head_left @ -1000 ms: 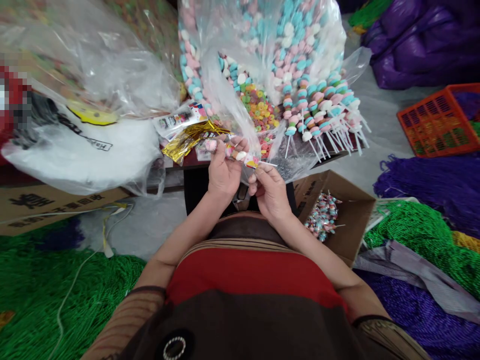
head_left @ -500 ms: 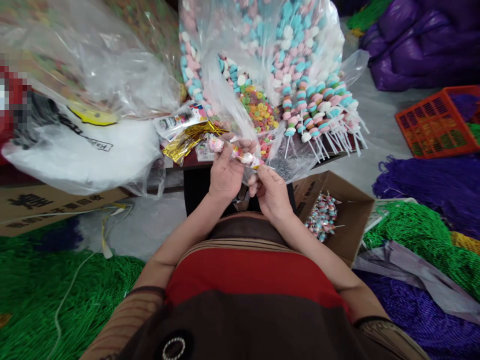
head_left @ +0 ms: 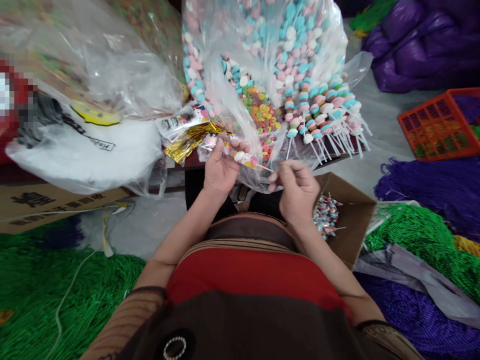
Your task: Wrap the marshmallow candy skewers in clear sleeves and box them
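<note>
While left hand (head_left: 221, 173) pinches bagged candy skewer (head_left: 245, 159) by desk (head_left: 193, 160) edge, right hand (head_left: 299, 190) curls near white stick (head_left: 265, 168) end; can't tell if gripping. Bagging step, likely; next move seems to need gentle fingers.

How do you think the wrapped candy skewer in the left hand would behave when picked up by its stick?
The candy skewer would probably stay straight, lying in line with its thin stick. It is likely light, being slender enough to fit within the left hand. Its printed plastic wrapper may be slightly slippery.
</note>
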A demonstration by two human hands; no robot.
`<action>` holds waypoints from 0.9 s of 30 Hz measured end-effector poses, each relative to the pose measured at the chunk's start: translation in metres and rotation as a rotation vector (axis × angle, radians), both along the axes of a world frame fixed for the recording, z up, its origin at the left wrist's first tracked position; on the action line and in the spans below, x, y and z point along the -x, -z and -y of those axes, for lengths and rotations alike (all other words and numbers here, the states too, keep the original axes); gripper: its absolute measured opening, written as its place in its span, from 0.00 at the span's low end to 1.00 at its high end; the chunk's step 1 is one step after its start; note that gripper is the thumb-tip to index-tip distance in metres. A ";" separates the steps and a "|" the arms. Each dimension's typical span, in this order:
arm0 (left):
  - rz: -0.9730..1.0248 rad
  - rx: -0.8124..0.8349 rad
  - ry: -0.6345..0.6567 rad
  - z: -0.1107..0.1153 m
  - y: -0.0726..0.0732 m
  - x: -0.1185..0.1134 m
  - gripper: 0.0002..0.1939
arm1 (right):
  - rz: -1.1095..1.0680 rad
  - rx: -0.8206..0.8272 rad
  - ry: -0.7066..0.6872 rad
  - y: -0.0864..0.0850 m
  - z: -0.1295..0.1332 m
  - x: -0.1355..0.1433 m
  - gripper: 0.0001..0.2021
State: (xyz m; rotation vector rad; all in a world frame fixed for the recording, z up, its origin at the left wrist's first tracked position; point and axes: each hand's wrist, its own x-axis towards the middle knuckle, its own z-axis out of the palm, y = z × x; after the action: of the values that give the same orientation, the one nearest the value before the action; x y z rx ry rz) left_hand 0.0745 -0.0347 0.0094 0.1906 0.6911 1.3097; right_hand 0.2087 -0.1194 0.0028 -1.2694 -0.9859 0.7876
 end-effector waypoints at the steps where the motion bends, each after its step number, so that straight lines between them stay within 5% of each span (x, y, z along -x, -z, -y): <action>1: -0.008 0.000 -0.001 -0.002 -0.002 0.001 0.16 | 0.108 -0.045 0.046 -0.003 0.000 -0.007 0.11; 5: -0.002 -0.020 0.040 0.000 -0.017 -0.001 0.16 | 0.417 -0.003 -0.070 -0.008 -0.004 -0.022 0.14; 9: -0.067 0.024 0.098 0.007 -0.027 -0.008 0.16 | 0.307 0.168 -0.272 -0.002 -0.008 -0.018 0.17; 19: -0.044 -0.012 0.069 0.007 -0.018 -0.009 0.16 | -0.108 0.251 -0.243 0.004 0.000 -0.007 0.10; 27: -0.016 -0.030 0.100 0.010 -0.010 -0.013 0.16 | 0.082 0.075 -0.186 0.013 0.002 -0.001 0.05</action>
State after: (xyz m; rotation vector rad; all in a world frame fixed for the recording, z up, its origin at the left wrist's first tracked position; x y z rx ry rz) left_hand 0.0872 -0.0444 0.0195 0.2571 0.6676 1.2248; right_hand 0.2101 -0.1212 -0.0102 -1.2951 -1.1617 0.9295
